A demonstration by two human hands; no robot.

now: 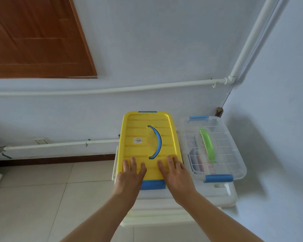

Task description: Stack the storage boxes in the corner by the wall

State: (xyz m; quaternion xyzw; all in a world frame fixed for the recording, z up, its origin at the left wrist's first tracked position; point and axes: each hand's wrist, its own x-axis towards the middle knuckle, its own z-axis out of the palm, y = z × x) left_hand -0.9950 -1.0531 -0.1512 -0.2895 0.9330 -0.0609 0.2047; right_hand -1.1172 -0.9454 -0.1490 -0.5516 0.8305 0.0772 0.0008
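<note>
While both hands lie flat on the yellow lid (148, 142), the step in hand looks like seating or squaring the yellow box on top of the white box (157, 213) beneath it. The left hand (130, 173) and right hand (173, 172) rest with straight fingers spread on the near end of the lid, gripping nothing, either side of the blue latch (153, 185). This box sits near the wall (147, 58), with the clear box (215, 147) just beside it on the right, nearer the corner, also raised on a white box. To do it well, I judge the push should be even from both palms, straight toward the wall, so the box does not twist or ride off the rim below. Pressing only at the near end may tip the far end up, so keep the weight low and gentle. Watch the gap to the clear box; whether they touch I cannot tell.
</note>
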